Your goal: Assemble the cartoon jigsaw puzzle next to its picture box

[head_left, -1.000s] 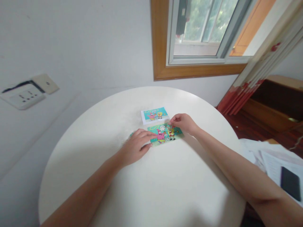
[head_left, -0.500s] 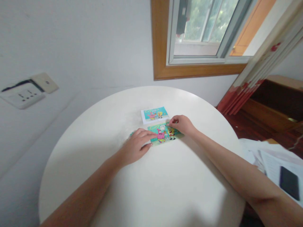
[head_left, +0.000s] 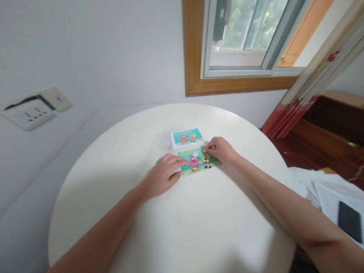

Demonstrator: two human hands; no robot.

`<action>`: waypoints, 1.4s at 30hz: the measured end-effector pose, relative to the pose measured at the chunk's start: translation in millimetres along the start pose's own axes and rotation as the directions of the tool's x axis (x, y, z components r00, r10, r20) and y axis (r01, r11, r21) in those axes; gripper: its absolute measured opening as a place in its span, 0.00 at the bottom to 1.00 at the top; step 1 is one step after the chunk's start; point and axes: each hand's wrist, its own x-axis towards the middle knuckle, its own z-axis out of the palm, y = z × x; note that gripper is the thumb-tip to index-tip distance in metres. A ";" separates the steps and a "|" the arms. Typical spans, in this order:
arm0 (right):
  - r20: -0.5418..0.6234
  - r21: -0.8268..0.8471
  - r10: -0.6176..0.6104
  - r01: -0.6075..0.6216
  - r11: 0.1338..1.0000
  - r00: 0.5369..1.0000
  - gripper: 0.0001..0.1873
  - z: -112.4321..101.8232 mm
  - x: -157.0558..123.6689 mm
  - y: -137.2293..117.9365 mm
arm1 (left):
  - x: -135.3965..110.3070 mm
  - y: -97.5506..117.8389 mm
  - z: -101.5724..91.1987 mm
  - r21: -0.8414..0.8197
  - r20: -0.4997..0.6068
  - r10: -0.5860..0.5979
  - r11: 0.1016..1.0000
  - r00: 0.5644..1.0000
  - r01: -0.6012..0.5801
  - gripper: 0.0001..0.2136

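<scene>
A flat cartoon jigsaw puzzle [head_left: 194, 164], green-blue with a pink starfish and a yellow sponge figure, lies on the white round table [head_left: 199, 220]. My left hand [head_left: 163, 172] rests at its left side, fingers stretched out and fingertips on the picture. At the upper right of the puzzle my right hand [head_left: 220, 149] is closed in a pinch, its fingertips touching the surface. Whatever may be between them is hidden. Just behind the puzzle is a white-edged card [head_left: 186, 137] printed with a similar picture. A bit of teal [head_left: 157, 162] peeks out behind my left hand.
Beyond the table are a wall with a socket [head_left: 34, 115] and a wood-framed window [head_left: 196, 89]. To the right hangs a red and white curtain [head_left: 284, 117]. Papers [head_left: 321, 185] and a black phone [head_left: 349, 221] lie at the lower right.
My right fingertips have shifted very slightly over the puzzle's upper right part. My left hand, the puzzle and the card stay in place; the view has moved a little.
</scene>
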 end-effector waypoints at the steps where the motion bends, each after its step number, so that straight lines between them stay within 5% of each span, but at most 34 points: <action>1: 0.000 -0.022 -0.008 0.008 1.000 1.000 0.07 0.0 -0.3 -0.1 | 0.1 -2.0 -2.6 0.010 -0.039 -0.012 1.000 0.999 0.012 0.16; 5: -0.016 -0.075 -0.023 0.022 0.997 1.000 0.07 0.0 -2.6 -1.2 | -3.8 -16.3 -20.1 0.094 -0.327 -0.146 0.978 0.933 0.186 0.13; 9: -0.054 -0.088 -0.047 0.043 0.995 0.997 0.07 -0.6 -3.7 -8.4 | -12.3 -28.4 -38.8 0.080 -0.596 -0.248 0.928 0.764 0.364 0.12; 12: -0.069 -0.029 -0.168 0.166 0.986 0.983 0.09 4.9 -1.1 -29.6 | -16.7 -31.2 -45.6 0.015 -0.699 -0.286 0.910 0.655 0.413 0.12; 14: 0.028 0.026 -0.306 0.305 0.952 0.952 0.09 13.9 2.0 -52.3 | -17.7 -31.9 -46.4 -0.017 -0.717 -0.310 0.903 0.625 0.429 0.12; 17: 0.137 0.057 -0.436 0.432 0.900 0.889 0.12 33.4 8.4 -90.3 | -17.8 -32.5 -43.9 -0.030 -0.708 -0.333 0.895 0.623 0.445 0.12; 23: 0.157 -0.049 -0.369 0.381 0.923 0.916 0.15 61.7 22.9 -133.7 | -17.3 -30.5 -37.6 -0.014 -0.662 -0.326 0.906 0.675 0.424 0.13; 37: 0.198 0.129 -0.293 0.271 0.954 0.935 0.11 66.0 36.4 -144.0 | -16.8 -25.7 -41.1 -0.019 -0.671 -0.312 0.914 0.673 0.405 0.13; 42: 0.075 0.303 -0.265 0.231 0.925 0.961 0.11 49.5 33.7 -125.6 | -13.9 -25.1 -37.9 -0.024 -0.640 -0.290 0.933 0.711 0.359 0.12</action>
